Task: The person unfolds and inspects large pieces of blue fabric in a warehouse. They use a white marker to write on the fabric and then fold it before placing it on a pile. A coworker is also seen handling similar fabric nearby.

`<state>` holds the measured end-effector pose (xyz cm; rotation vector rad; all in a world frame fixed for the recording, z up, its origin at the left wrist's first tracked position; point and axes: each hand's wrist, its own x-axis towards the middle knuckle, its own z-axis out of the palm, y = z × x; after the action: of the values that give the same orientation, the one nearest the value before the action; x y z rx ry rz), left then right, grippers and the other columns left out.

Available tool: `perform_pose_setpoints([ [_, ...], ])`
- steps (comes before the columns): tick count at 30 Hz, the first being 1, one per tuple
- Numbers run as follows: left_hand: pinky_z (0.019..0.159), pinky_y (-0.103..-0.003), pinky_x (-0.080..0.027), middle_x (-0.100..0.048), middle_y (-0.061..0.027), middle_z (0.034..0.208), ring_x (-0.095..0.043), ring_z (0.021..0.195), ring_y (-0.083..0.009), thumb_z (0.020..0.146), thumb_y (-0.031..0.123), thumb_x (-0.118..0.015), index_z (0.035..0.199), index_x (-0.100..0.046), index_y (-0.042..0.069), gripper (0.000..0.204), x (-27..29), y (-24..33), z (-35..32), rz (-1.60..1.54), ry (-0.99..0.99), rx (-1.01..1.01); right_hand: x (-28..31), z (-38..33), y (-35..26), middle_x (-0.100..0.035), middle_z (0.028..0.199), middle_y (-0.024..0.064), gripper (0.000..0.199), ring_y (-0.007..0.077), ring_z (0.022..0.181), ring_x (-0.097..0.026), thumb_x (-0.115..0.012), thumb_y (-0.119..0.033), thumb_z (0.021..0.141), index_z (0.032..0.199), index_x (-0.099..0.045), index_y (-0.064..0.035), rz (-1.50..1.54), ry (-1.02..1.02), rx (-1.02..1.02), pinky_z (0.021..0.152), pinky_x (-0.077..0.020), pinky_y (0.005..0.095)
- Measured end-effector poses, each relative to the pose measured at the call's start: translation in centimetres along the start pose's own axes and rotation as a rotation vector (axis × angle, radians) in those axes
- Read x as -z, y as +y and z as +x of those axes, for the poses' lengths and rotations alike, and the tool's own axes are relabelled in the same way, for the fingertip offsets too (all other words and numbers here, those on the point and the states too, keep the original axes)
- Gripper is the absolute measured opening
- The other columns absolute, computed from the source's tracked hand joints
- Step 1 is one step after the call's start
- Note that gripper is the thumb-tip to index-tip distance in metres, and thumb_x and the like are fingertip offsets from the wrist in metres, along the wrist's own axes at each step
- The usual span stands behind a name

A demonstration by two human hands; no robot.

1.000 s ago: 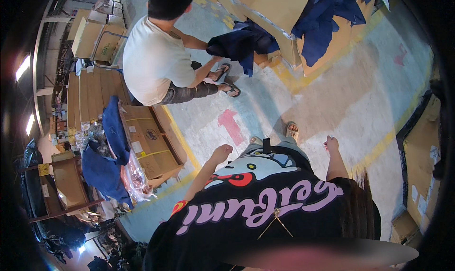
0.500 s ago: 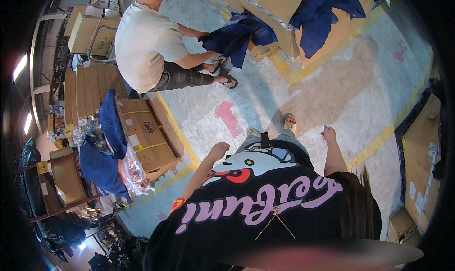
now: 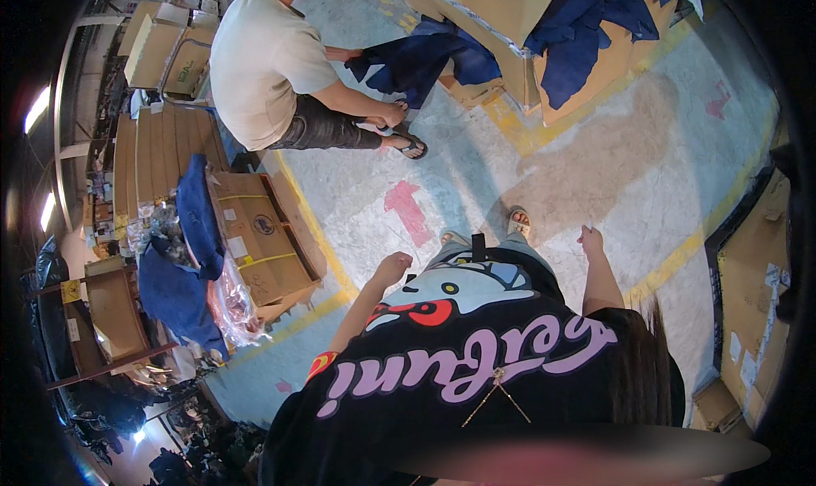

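Note:
My left hand hangs beside my waist, its fingers curled in with nothing visible in them. On the other side, away from my body, my right hand is also loosely closed, and I see nothing in it. Neither hand touches anything. Ahead to the left, another person in a pale shirt sits or crouches. One of that person's hands is at a dark blue leather-like sheet; the other is near their sandalled foot. The sheet droops beside a large cardboard box.
More dark blue pieces spill over the box's edge. To my left are a strapped carton, blue material and clear plastic wrap. Cardboard stands at the right. Yellow lines and a red arrow mark the floor.
The other person's nearer hand has left the blue sheet and moved to beside their foot. Their upper body has shifted slightly. My hands stay nearly still.

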<state>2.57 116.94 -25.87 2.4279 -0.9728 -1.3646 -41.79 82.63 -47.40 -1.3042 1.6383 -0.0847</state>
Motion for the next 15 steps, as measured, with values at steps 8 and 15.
perform_pose_setpoints([
  [8,0.085,-0.038,-0.048,-0.065,-0.0165,0.102,-0.061,0.098,-0.0312,0.090,0.029,-0.048,0.098,-0.067,0.006,0.031,0.0,0.2,1.1,-0.035,-0.012,-0.015,0.9,-0.8,1.6,-0.059,0.062,0.0106,0.039,0.0210,0.048,-0.052,-0.051,-0.038,0.090,0.074,-0.057,-0.0028,-0.033,-0.009,-0.080,0.047,-0.0414,0.0372],
  [15,0.086,-0.039,-0.047,-0.064,-0.0173,0.102,-0.060,0.099,-0.0327,0.090,0.031,-0.046,0.097,-0.067,0.006,0.033,0.0,0.7,0.7,-0.052,0.005,0.036,1.1,-1.1,0.6,-0.059,0.062,0.0109,0.040,0.0212,0.046,-0.051,-0.051,-0.038,0.090,0.072,-0.057,-0.0027,-0.026,0.015,-0.024,0.045,-0.0408,0.0373],
])
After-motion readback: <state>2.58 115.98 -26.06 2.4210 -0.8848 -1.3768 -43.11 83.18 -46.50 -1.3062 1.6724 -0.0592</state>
